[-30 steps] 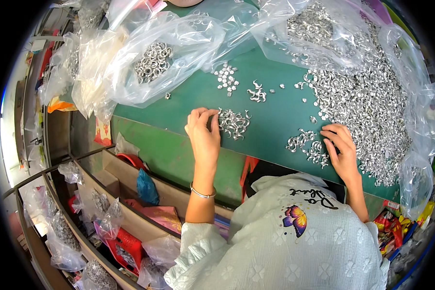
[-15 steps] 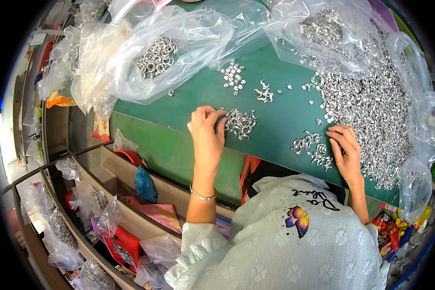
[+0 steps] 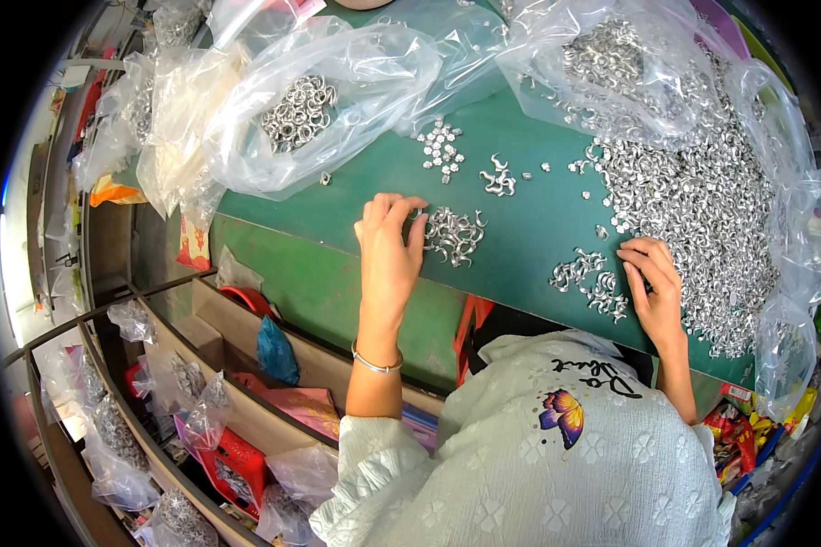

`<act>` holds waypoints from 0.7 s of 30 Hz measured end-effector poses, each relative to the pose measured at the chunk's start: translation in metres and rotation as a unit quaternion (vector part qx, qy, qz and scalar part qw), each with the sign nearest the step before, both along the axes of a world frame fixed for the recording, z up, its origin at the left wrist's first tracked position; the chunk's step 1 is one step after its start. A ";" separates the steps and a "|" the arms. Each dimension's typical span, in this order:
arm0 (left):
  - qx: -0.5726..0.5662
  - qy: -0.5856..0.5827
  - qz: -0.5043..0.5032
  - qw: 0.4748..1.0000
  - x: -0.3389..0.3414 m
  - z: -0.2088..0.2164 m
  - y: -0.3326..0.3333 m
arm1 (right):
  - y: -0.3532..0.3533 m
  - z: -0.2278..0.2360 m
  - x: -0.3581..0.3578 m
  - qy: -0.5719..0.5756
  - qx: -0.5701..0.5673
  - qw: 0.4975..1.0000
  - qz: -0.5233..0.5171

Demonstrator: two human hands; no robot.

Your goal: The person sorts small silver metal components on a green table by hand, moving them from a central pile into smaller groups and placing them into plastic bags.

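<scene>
My left hand (image 3: 390, 242) is at the left edge of a small pile of curved silver metal pieces (image 3: 454, 235) on the green tabletop. Its thumb and index finger are parted, and a bit of silver shows between them; whether they touch it I cannot make out. On the right, my right hand (image 3: 653, 281) rests with bent fingers and the thumb apart, nothing visible in it. It lies between a small cluster of curved pieces (image 3: 604, 296) and a large heap of silver pieces (image 3: 693, 196).
Small flower-shaped silver pieces (image 3: 441, 146) and a few curved ones (image 3: 498, 177) lie farther back. A clear plastic bag (image 3: 374, 68) holds silver rings (image 3: 299, 109). Compartments with bagged parts and a red basket (image 3: 233, 465) stand at lower left.
My left hand has shifted slightly left and away from me, its index finger a little higher above the thumb. My right hand has stayed in place.
</scene>
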State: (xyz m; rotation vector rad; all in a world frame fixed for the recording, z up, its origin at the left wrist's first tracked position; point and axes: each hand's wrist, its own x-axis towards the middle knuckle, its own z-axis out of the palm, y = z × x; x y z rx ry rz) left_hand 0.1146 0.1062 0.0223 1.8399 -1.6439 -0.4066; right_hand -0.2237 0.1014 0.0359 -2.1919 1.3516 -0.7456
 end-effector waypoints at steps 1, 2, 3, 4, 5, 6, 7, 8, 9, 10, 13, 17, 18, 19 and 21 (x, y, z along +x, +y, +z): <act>0.011 -0.008 -0.005 1.000 -0.002 0.002 -0.001 | 0.000 0.000 0.000 0.000 -0.001 1.000 0.001; 0.021 -0.016 -0.010 1.000 -0.005 0.004 -0.002 | 0.000 0.000 0.000 0.000 -0.002 1.000 0.001; 0.032 -0.024 -0.015 0.999 -0.006 0.006 -0.003 | 0.000 0.000 0.000 -0.001 -0.003 1.000 0.002; 0.035 -0.027 -0.017 0.999 -0.006 0.005 -0.003 | 0.000 0.000 -0.001 -0.001 -0.004 1.000 0.001; 0.039 -0.031 -0.019 0.999 -0.005 0.004 -0.005 | 0.000 0.000 -0.001 -0.002 -0.005 1.000 0.001; 0.042 -0.034 -0.021 0.998 -0.004 0.003 -0.006 | 0.000 0.000 -0.001 -0.003 -0.005 1.000 0.001; 0.048 -0.034 -0.025 0.998 -0.004 0.004 -0.007 | 0.001 0.000 -0.001 -0.004 -0.004 1.000 0.000; 0.054 -0.035 -0.029 0.998 -0.004 0.005 -0.008 | 0.001 0.000 0.000 -0.006 -0.003 1.000 -0.001; 0.060 -0.036 -0.032 0.997 -0.003 0.007 -0.009 | 0.001 0.001 0.000 -0.007 -0.002 1.000 -0.001; 0.069 -0.028 -0.034 0.997 -0.003 0.007 -0.011 | 0.002 0.000 0.000 -0.008 -0.002 1.000 -0.002; 0.088 -0.003 -0.035 0.996 0.001 0.007 -0.013 | 0.002 -0.001 -0.001 -0.011 -0.003 1.000 -0.003; 0.061 0.013 -0.036 0.997 0.003 0.009 -0.013 | 0.002 -0.001 -0.003 -0.018 -0.008 1.000 -0.004; 0.047 0.013 -0.038 0.998 0.004 0.010 -0.014 | 0.002 -0.001 -0.003 -0.021 -0.009 1.000 -0.006; 0.007 0.008 -0.058 0.998 0.004 0.011 -0.015 | 0.002 0.000 -0.004 -0.022 -0.010 1.000 -0.006; -0.022 0.006 -0.047 0.999 -0.001 0.019 -0.014 | 0.000 0.001 -0.004 -0.024 -0.013 1.000 -0.006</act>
